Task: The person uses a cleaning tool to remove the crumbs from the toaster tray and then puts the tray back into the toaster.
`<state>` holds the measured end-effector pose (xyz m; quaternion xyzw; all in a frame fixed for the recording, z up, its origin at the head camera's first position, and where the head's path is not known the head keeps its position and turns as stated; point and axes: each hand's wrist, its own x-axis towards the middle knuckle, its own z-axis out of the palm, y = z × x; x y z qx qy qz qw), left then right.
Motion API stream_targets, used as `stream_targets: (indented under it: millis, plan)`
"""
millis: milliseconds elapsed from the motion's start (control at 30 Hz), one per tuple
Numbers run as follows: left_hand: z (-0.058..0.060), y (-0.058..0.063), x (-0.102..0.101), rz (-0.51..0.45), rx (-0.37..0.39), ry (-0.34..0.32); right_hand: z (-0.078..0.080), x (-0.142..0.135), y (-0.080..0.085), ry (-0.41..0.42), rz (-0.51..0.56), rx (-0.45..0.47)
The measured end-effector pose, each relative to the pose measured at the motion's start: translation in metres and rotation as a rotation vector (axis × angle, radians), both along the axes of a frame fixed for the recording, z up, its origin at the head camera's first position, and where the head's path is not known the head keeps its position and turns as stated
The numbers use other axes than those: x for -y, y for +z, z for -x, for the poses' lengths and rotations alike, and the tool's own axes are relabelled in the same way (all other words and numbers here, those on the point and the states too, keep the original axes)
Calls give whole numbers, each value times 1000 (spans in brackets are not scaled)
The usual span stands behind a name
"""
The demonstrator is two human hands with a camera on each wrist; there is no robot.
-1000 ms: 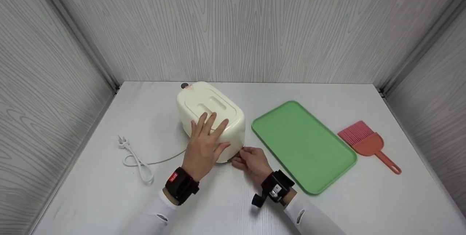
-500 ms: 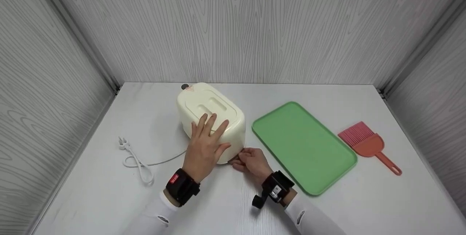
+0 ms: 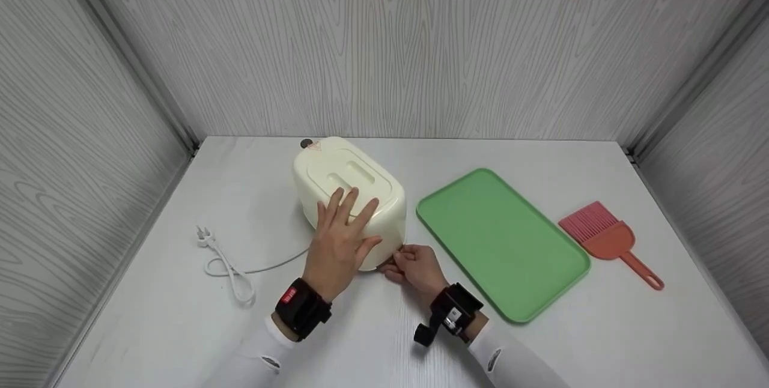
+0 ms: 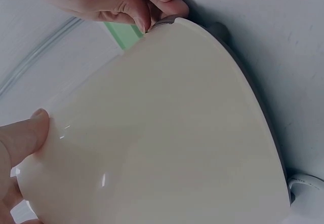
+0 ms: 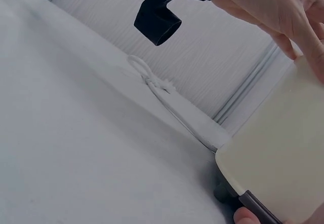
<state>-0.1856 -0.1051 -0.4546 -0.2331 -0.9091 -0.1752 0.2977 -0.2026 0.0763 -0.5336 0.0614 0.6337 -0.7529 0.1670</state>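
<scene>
A cream toaster (image 3: 345, 163) stands slantwise on the white table, its two slots covered on top and a black knob (image 3: 306, 143) at the far end. My left hand (image 3: 337, 244) lies over its near end, fingers spread across the top and thumb against the side. At the toaster's near right bottom corner, my right hand (image 3: 420, 271) pinches the dark edge of a crumb tray (image 5: 258, 209) between thumb and fingers. The left wrist view shows these fingertips right at the dark strip under the cream shell. Most of the tray is hidden beneath the toaster.
A green tray (image 3: 504, 244) lies just right of the toaster. Beyond it is a red dustpan (image 3: 610, 239) with a pink brush (image 3: 589, 220). The toaster's white cord (image 3: 279, 265) runs left to a plug (image 3: 205, 236). Grey wood-grain walls (image 3: 384, 45) enclose the table.
</scene>
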Motion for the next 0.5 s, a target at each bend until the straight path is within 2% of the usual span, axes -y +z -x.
stream_targets:
  millis: [367,500]
  plan:
    - [0,-1,0,2,5,1,2,0,-1,-2,-31,-4]
    - [1,0,1,5,7,11,1,0,0,-4,-80,-13]
